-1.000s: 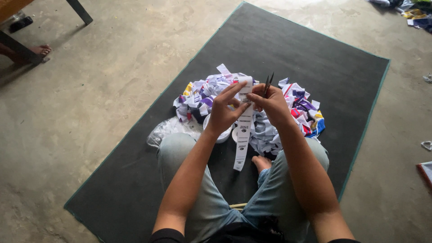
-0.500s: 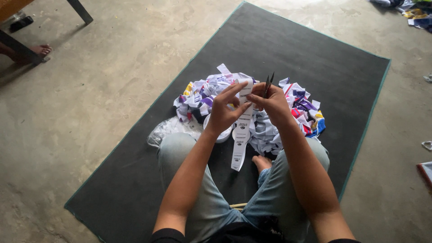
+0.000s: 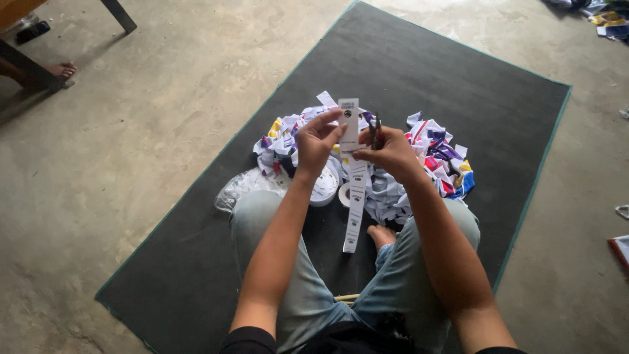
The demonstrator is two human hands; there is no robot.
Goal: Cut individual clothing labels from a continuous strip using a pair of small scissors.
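Fingers of your left hand (image 3: 319, 139) pinch the strip (image 3: 354, 177) upright over the pile (image 3: 432, 154), so keep it taut while your right hand (image 3: 391, 152), closed on scissors (image 3: 376, 131), cuts squarely.

A white strip of labels (image 3: 354, 172) with small dark printed marks is seen above a dark grey mat (image 3: 419, 72) edged in green. A pile of cloth scraps (image 3: 438, 157) is shown in white, purple, yellow, red and blue stripes. Light blue jeans (image 3: 308, 288) are worn. The floor (image 3: 144, 131) is plain grey-beige concrete. The scissors (image 3: 376, 131) are dark.
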